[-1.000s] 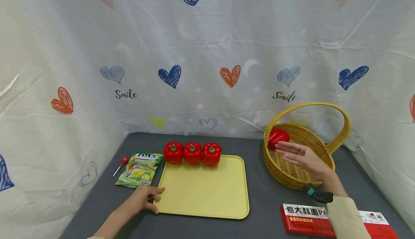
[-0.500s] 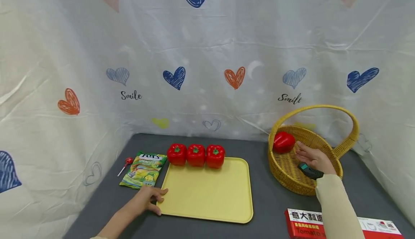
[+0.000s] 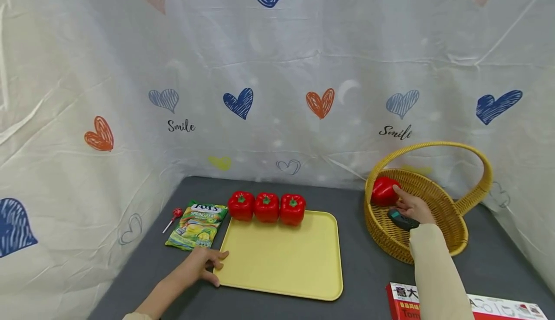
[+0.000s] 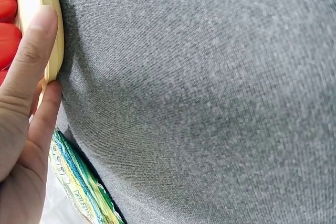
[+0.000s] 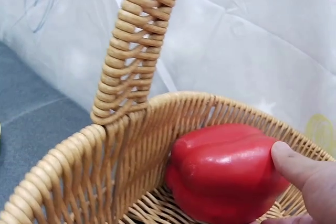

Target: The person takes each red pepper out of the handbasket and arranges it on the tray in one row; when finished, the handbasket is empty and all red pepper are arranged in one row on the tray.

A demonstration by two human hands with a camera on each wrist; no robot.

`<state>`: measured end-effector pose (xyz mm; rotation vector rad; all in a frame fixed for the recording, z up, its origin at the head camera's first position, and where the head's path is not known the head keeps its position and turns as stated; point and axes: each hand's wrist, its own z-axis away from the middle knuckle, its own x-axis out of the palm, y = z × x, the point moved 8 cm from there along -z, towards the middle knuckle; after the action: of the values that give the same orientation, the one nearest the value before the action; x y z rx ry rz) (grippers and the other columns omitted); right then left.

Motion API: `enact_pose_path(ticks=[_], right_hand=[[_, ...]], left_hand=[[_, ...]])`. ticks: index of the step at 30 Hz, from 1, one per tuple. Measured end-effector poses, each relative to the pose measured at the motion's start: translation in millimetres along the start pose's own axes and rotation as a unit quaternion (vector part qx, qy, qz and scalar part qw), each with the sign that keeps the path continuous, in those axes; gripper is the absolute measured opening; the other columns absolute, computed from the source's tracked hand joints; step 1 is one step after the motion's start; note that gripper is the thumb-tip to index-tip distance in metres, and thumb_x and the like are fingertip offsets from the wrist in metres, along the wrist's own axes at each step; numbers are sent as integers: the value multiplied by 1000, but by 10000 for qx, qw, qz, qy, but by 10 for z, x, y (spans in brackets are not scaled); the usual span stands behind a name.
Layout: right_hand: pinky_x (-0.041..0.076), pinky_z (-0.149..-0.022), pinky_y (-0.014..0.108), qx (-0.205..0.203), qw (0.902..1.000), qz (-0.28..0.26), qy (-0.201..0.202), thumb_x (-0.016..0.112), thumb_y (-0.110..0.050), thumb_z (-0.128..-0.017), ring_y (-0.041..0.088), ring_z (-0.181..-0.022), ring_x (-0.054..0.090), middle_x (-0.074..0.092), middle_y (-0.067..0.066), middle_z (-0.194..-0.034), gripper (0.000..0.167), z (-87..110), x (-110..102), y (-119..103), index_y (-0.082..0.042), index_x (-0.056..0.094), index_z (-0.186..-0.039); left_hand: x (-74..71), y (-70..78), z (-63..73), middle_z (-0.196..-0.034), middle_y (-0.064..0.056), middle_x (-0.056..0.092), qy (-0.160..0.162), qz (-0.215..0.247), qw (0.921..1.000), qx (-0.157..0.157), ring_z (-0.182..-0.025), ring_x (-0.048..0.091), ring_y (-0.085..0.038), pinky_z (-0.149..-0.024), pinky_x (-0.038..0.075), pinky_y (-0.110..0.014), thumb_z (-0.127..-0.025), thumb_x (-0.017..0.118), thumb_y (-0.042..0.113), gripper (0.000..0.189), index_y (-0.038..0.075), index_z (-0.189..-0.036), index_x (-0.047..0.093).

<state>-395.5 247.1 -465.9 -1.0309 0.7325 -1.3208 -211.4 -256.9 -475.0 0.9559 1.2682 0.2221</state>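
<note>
Inside the yellow wicker basket (image 3: 390, 247) lies a red bell pepper (image 5: 226, 174), against its left wall. My right hand (image 3: 414, 207) reaches into the basket and grips the pepper's near end. The thumb presses the pepper in the right wrist view, while the other fingers are mostly hidden low in that frame. My left hand (image 3: 201, 264) holds the near left corner of a yellow tray (image 3: 282, 262) between thumb and fingers, also seen in the left wrist view. Several red bell peppers (image 3: 267, 207) stand in a row along the tray's far edge.
Left of the tray lie a green candy bag (image 3: 197, 226) and a red lollipop (image 3: 177, 213). A red and white pasta box (image 3: 498, 308) lies at the front right, partly under my right sleeve. The basket's tall handle (image 3: 433, 144) arches over it. A heart-print curtain (image 3: 277, 69) hangs behind.
My right hand has moved further into the basket and left, from hovering over it to gripping the pepper there. My left hand keeps its hold on the tray corner. The head view has shifted slightly.
</note>
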Motion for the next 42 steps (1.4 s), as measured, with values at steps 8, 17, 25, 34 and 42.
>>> enact_pose_path(ticks=[8,17,25,34,42], right_hand=[[53,-84,30,253,9977,-603,180,60,-30,-94,13,-81,65,61,-5,-87,75,-65,46,-17,5,20,-146],[34,-105,32,-373,9989,-267,109,60,-31,-94,12,-117,47,25,11,-154,90,-166,76,-45,-8,-3,-154],[29,-106,37,-1034,9939,360,101,62,-21,-94,15,-123,41,1,18,-160,88,-184,54,-90,-8,0,-154],[48,-85,15,-1760,9731,1483,-48,64,-14,-93,44,-139,19,12,30,-155,77,-92,17,-155,6,14,-149],[50,-82,15,-1812,9564,2247,-456,66,-13,-91,50,-138,14,16,31,-153,78,-22,-73,-154,5,18,-150]], left_hand=[[-5,1,4,-113,-35,58,37,-38,9999,125,-98,64,-38,-74,56,-29,-58,87,16,33,-3,-80,71],[-13,7,22,-110,-36,59,88,-110,9994,322,-98,64,-40,-72,56,-27,-58,87,14,33,-4,-80,72],[-12,0,30,-111,-34,59,70,-192,9993,306,-101,62,-42,-73,56,-29,-58,88,16,33,-3,-80,72],[3,11,26,-111,-36,59,83,-114,9990,432,-98,65,-36,-74,56,-29,-57,88,14,33,-4,-79,71],[7,31,8,-111,-36,59,75,-99,9992,392,-96,66,-36,-73,56,-30,-58,88,14,30,-2,-77,70]])
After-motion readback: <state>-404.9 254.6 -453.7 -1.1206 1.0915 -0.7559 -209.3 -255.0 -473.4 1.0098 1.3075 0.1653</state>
